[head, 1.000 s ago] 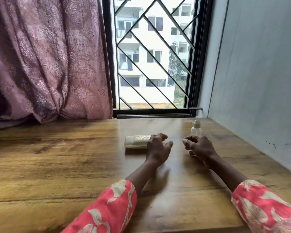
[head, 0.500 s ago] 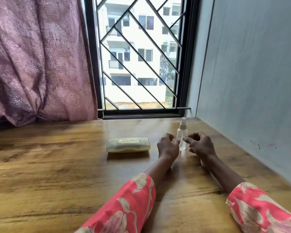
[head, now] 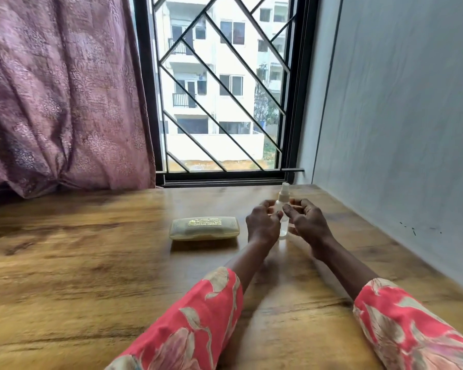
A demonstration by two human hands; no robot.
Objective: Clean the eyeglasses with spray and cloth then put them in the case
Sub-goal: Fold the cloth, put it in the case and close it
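Note:
A closed, pale olive eyeglass case [head: 204, 228] with gold lettering lies flat on the wooden table [head: 78, 263]. To its right stands a small clear spray bottle [head: 284, 209] with a white cap. My left hand [head: 262, 225] and my right hand [head: 306, 224] hover on either side of the bottle, fingers curled and apart. Neither hand clearly grips the bottle. No eyeglasses or cloth are in view.
A barred window [head: 219, 89] rises behind the table, with a mauve curtain [head: 59, 89] at its left. A grey wall [head: 398, 116] borders the table's right edge. My forearms in red floral sleeves [head: 198, 324] reach over the table.
The view has shifted right and down. My left hand has moved from the case to the left of the bottle, and both hands' fingers have spread around the bottle.

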